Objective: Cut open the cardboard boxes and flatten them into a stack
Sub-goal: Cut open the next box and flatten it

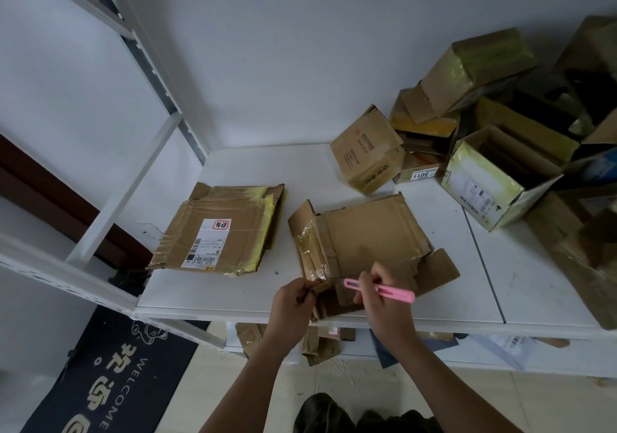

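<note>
Matt brown cardboard box (367, 235) with glossy tape, smooth pink plastic cutter (380, 290), smooth white shelf (450, 265)

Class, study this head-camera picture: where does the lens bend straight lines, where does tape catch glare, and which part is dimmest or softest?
Head view: wide-angle distortion bows the shelf frame at left; glare sits on the clear tape of the box being cut, above the left hand; the right hand holds a sharply rendered pink cutter; the pile of boxes at far right is dim and soft.
</note>
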Motion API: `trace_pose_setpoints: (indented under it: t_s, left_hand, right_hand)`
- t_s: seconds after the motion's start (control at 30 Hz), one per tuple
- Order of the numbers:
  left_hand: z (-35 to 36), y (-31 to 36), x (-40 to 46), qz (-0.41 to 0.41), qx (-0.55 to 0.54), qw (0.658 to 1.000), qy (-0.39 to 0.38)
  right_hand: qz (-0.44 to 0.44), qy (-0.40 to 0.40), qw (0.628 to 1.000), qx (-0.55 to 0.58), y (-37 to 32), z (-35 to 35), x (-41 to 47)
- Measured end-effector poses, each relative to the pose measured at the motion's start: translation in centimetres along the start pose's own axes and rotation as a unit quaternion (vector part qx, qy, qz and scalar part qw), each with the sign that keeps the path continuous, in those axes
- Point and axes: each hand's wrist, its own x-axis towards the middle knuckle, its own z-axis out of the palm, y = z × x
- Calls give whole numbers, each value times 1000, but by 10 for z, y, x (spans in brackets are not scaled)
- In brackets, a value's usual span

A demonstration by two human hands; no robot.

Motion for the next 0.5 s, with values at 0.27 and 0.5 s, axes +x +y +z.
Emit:
trace_pose_setpoints:
  t_s: [0.27, 0.5]
  left_hand:
    - [-3, 2, -5, 22, -6, 1000, -20]
    - [6, 6, -4, 143, 291, 941, -99]
  right_hand:
    - [-4, 56, 995, 83, -8, -17, 5]
    - [-149, 206, 933, -254, 24, -125, 36]
